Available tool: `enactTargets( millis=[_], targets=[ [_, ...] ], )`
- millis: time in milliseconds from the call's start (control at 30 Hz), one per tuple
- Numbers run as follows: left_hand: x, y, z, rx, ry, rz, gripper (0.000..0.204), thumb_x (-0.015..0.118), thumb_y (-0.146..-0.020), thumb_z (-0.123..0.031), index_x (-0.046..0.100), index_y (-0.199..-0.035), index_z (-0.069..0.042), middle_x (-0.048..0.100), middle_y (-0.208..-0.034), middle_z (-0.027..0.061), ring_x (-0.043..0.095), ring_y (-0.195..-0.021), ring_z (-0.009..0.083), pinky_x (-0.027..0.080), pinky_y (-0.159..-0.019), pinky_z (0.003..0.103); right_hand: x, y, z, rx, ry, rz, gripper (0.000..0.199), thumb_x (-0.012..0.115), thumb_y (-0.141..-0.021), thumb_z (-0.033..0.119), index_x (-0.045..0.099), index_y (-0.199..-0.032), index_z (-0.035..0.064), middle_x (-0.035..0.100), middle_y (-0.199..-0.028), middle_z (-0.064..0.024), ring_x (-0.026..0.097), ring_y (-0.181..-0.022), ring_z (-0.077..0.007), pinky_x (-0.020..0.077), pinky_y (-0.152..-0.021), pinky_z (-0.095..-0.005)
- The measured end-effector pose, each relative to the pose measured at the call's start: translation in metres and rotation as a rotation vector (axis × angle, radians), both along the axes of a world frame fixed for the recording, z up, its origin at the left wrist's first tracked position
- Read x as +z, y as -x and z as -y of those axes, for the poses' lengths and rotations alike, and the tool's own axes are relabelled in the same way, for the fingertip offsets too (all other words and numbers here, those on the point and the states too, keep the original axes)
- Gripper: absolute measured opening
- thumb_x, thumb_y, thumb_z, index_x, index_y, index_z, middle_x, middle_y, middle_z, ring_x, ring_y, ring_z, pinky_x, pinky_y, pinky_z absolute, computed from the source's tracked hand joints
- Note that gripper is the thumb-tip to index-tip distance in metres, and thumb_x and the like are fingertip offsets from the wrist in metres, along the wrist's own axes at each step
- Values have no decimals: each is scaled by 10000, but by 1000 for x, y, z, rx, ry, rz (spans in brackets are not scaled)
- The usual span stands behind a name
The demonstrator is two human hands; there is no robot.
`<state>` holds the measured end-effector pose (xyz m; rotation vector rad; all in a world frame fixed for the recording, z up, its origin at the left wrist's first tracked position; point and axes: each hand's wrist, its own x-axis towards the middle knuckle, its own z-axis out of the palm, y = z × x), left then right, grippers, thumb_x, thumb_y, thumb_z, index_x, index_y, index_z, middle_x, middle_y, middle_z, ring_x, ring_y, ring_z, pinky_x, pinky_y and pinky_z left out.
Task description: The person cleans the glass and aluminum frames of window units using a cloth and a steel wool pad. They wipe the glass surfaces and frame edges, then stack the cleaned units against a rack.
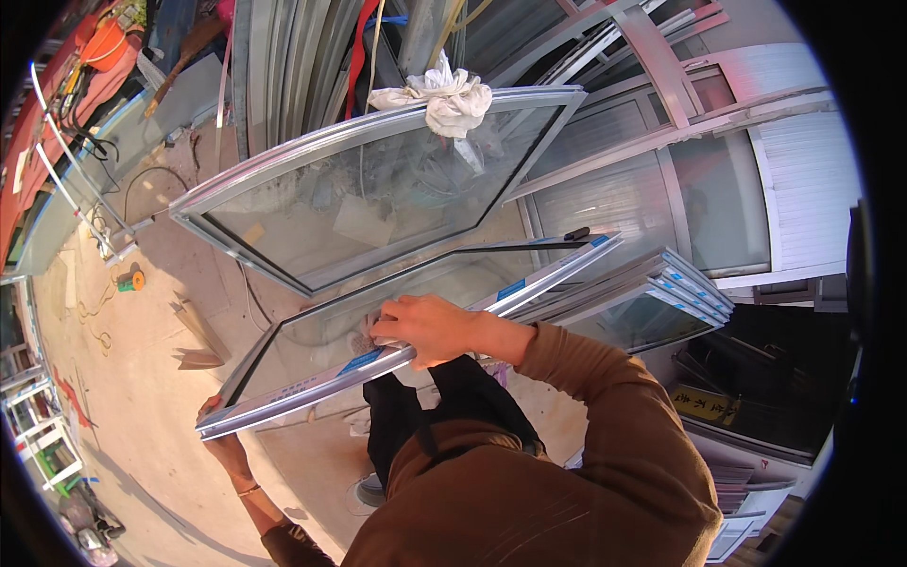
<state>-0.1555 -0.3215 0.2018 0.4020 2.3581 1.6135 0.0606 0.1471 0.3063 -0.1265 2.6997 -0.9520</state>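
The person holds a glazed aluminium window sash (397, 312) flat in front of the body, both hands clamped on it and well apart. The right hand (430, 329) grips over the near rail, with what seems to be a pale cloth under its fingers. The left hand (213, 420) holds the lower left corner from beneath, mostly hidden. Behind it a larger window frame (378, 189) leans, a white rag (449, 94) bunched on its top edge. More sashes (652, 293) lie stacked at right.
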Motion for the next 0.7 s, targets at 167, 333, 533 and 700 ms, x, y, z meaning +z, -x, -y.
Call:
enactTargets(
  millis=[167, 333, 533, 700],
  targets=[
    [63, -19, -56, -49, 173, -119, 170, 692, -1072, -58, 668, -1221, 23, 647, -1207, 94, 636, -1131, 214, 513, -1054, 351, 38, -17, -80, -87, 231, 77, 614, 902, -813, 449, 730, -1317, 142, 695, -1211, -130, 685, -1167, -388, 541, -1009, -475],
    [123, -49, -113, -199, 244, -285, 242, 528, -1178, -156, 662, -1103, 31, 606, -1140, 127, 609, -1081, 247, 519, -995, 382, 69, -52, -148, -279, 402, 268, 570, 874, -895, 422, 751, -1367, 127, 757, -1288, -131, 710, -1204, -314, 540, -1047, -399],
    [178, -83, -182, -289, 164, -356, 236, 757, -958, -196, 664, -1064, -6, 588, -1017, 102, 560, -1011, 285, 482, -879, 385, 86, -99, -209, -440, 437, 290, 529, 871, -862, 120, 747, -1375, 92, 782, -1299, -124, 737, -1158, -247, 566, -1013, -366],
    [207, -97, -230, -494, 159, -525, 259, 735, -980, -245, 655, -1068, -15, 644, -1007, 119, 552, -995, 324, 470, -895, 443, 117, -121, -228, -727, 201, -133, 438, 817, -912, 102, 751, -1344, 76, 765, -1213, -154, 739, -1079, -330, 576, -999, -404]
  ],
)
